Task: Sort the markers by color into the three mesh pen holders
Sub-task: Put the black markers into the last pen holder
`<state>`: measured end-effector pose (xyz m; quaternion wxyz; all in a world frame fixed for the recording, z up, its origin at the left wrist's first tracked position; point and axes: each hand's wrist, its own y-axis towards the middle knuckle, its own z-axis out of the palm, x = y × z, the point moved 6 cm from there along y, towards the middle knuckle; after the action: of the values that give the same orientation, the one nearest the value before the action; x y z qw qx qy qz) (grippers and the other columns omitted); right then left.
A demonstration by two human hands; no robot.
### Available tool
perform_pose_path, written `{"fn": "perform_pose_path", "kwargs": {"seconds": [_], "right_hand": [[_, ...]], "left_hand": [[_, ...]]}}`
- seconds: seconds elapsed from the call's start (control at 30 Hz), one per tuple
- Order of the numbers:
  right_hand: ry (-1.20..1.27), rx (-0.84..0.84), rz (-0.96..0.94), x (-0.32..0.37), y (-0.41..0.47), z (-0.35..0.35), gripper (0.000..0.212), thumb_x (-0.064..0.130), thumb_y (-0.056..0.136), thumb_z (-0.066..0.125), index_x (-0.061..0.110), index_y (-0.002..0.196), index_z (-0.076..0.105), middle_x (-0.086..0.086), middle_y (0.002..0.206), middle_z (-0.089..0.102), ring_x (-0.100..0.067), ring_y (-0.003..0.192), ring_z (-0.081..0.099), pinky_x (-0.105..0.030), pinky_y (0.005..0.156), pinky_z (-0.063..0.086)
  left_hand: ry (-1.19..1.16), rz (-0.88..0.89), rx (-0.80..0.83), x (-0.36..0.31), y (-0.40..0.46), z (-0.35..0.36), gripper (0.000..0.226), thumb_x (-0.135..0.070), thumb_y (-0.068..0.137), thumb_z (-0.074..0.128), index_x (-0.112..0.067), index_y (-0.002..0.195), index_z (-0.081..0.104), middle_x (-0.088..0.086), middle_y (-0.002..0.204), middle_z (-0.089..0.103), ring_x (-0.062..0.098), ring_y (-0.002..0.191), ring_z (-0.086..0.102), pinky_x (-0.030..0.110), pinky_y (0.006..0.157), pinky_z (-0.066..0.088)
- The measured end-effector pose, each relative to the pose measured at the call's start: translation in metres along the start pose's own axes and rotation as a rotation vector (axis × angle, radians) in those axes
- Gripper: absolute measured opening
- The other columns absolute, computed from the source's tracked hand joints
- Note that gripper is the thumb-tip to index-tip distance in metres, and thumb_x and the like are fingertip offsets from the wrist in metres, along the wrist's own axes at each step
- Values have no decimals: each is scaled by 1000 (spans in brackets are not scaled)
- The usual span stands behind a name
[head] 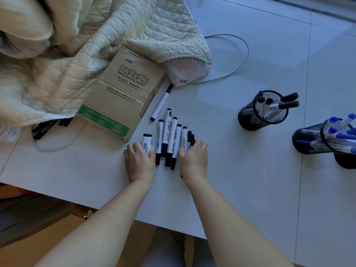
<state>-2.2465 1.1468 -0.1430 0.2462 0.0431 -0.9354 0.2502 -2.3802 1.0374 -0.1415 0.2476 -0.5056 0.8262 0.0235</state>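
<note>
Row of black whiteboard markers [169, 137] at frame centre on white table [231, 170], left hand [139, 160] fingers curled over the leftmost markers, right hand [193, 160] curled round the rightmost, black-marker mesh holder [263, 110] and blue-marker mesh holder [323, 139] at right, cardboard box [119, 93] upper left.

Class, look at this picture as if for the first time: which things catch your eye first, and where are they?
Two hands, the left hand and right hand, gather a row of black markers at the table's centre. At the right stand a mesh holder of black markers and another of blue markers; a cardboard box lies behind.
</note>
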Motion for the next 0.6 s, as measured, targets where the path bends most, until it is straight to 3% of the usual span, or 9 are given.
{"fn": "perform_pose_path", "kwargs": {"seconds": [0.1,0.27,0.43,0.6], "right_hand": [[-131,34,-72,0,0,0,35,20,90,49,-1,118,39,-15,121,43,-29,107,43,-31,81,35],[-117,63,-69,-3,4,-13,21,11,85,48,1,103,45,-15,107,53,-32,91,53,-29,65,31],[-49,152,60,-24,4,-26,7,14,83,49,9,85,44,-9,87,52,-26,74,48,-29,61,34],[18,137,7,-30,-1,-50,13,21,86,48,11,78,45,-2,71,50,-22,64,47,-27,48,31]], "left_hand": [[34,21,27,-1,2,-1,32,-18,91,54,11,105,50,31,111,51,40,105,46,43,89,32],[17,-48,81,-2,6,-6,34,-22,95,46,9,108,49,28,114,51,38,107,48,43,87,35],[13,-101,168,-2,-1,-11,30,-31,98,35,-1,95,41,24,98,58,39,84,56,39,63,39],[-193,-59,140,-33,-6,-22,29,-32,98,34,-3,96,39,19,86,65,33,78,65,44,63,52]]}}
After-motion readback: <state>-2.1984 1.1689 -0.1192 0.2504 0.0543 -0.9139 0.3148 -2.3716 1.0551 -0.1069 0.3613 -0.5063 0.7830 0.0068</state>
